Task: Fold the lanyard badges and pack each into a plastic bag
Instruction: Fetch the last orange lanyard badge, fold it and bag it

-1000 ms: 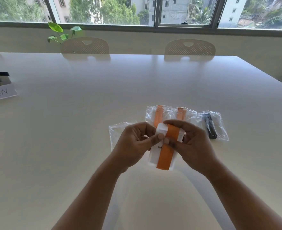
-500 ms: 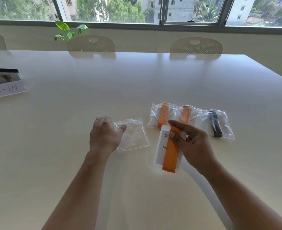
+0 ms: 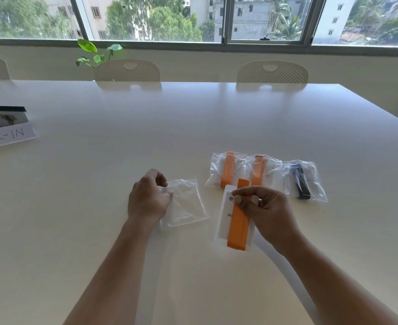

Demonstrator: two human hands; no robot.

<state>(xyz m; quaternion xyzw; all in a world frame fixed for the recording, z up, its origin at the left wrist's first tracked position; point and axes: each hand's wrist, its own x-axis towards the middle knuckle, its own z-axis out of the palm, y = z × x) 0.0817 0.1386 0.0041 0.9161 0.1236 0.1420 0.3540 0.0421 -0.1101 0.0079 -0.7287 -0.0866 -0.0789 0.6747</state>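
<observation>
On the white tabletop [image 3: 193,127], the right hand [image 3: 267,213] pinches a folded badge [image 3: 236,221]: a white card with an orange lanyard strap wrapped lengthwise over it. Thumb and fingers are closed on the upper part of the card and strap, and the lower end of the bundle points toward the person, with a strap end sticking up above the fingers. Only a small round mark and the letters "Sk" can be read on the card.

The left hand [image 3: 148,198] rests just to the left, its fingers curled together on the left edge of an empty clear plastic bag [image 3: 185,202]. The bag lies flat and crumpled on the tabletop, beside the badge but apart from it.

Beyond the right hand, 3 filled bags lie in a row. The first orange packed bag [image 3: 226,171] and the second orange packed bag [image 3: 261,170] overlap at their edges, each with an orange strap inside. Just right of them is the dark packed bag [image 3: 304,180], holding a dark strap.

At the far left edge lies a paper sign [image 3: 8,137] with the handwritten letters "ECK-IN", in front of a box [image 3: 3,116] with a black rim. 2 pale chairs [image 3: 127,71] stand at the far side, with a leafy plant [image 3: 94,53] below the window.
</observation>
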